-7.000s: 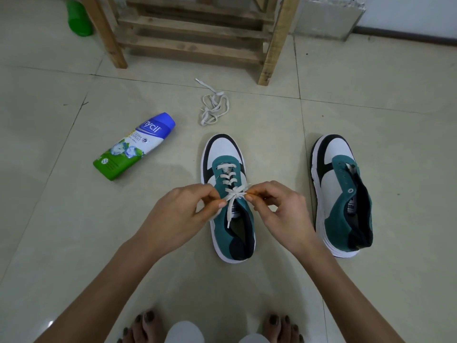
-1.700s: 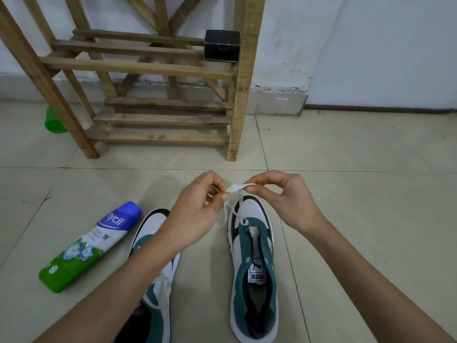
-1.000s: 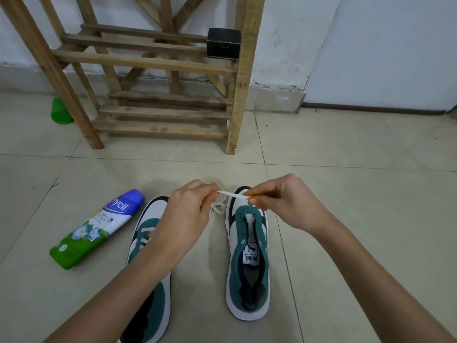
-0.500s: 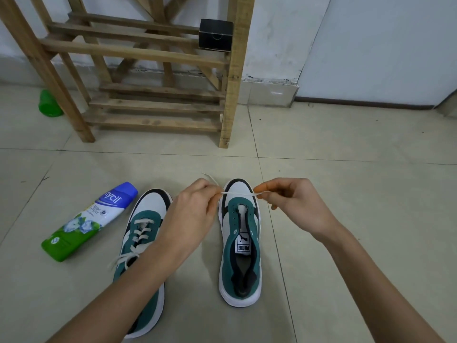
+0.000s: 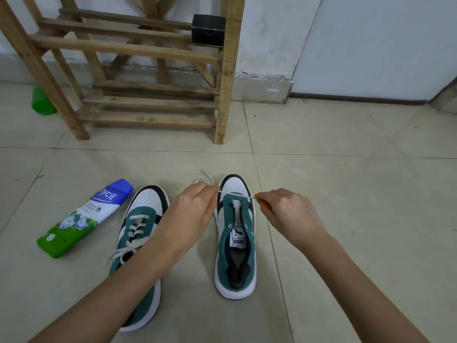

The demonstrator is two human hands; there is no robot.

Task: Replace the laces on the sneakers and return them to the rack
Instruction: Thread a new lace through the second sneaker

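The pale tiled floor (image 5: 346,194) spreads out under everything, and the wooden rack (image 5: 148,102) stands at its far side against the white wall, its slatted shelves holding no shoes. Two teal, white and black sneakers sit side by side in front of me, toes pointing toward the rack. The laced sneaker (image 5: 146,201) is partly under my left forearm. The unlaced Puma sneaker (image 5: 235,241) is just to its right, its tongue bare and its eyelets open. My left hand (image 5: 190,209) hovers between the two toes, and my right hand (image 5: 289,211) is just right of the unlaced toe. A blue-capped green Nycil powder bottle (image 5: 84,219) lies on its side left of the laced sneaker. A small black box (image 5: 208,30) sits on an upper rack slat by the right post, and a green container (image 5: 42,102) stands on the floor behind the left leg. Thinnest of all, the white lace (image 5: 236,195) runs taut above the unlaced toe. I pinch it in the curled fingertips of each hand, and its free end curls out past my left hand.
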